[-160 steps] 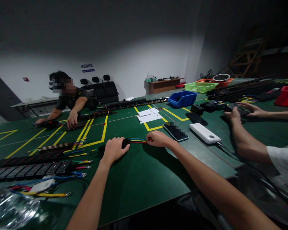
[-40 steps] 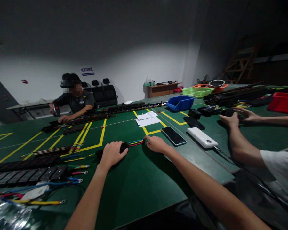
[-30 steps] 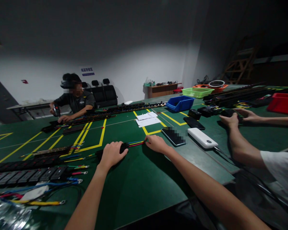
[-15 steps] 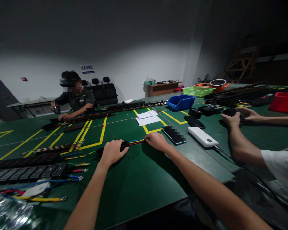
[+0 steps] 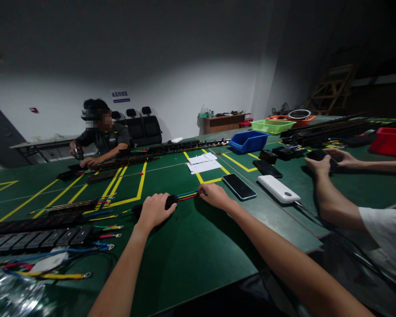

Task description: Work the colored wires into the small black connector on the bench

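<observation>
My left hand [image 5: 155, 210] is closed over a black part [image 5: 170, 201] lying on the green table. Blue, yellow and red wires [image 5: 187, 195] run out of that part to the right. At their far ends, my right hand [image 5: 214, 194] pinches the wires between thumb and fingers. Just beyond my right hand lies a phone [image 5: 239, 186], with a white power bank [image 5: 278, 189] to its right. Left of my left hand are black socket strips [image 5: 39, 237] with coloured leads ending in ring terminals [image 5: 111, 246].
Another person's hands [image 5: 326, 163] hold a dark object at the right. A person [image 5: 107, 136] across the table holds a power tool. Paper sheets [image 5: 203, 166], a blue bin [image 5: 248, 141], a green basket [image 5: 273, 126] and a red bin [image 5: 391, 141] stand farther back. Clear plastic [image 5: 9, 290] lies front left.
</observation>
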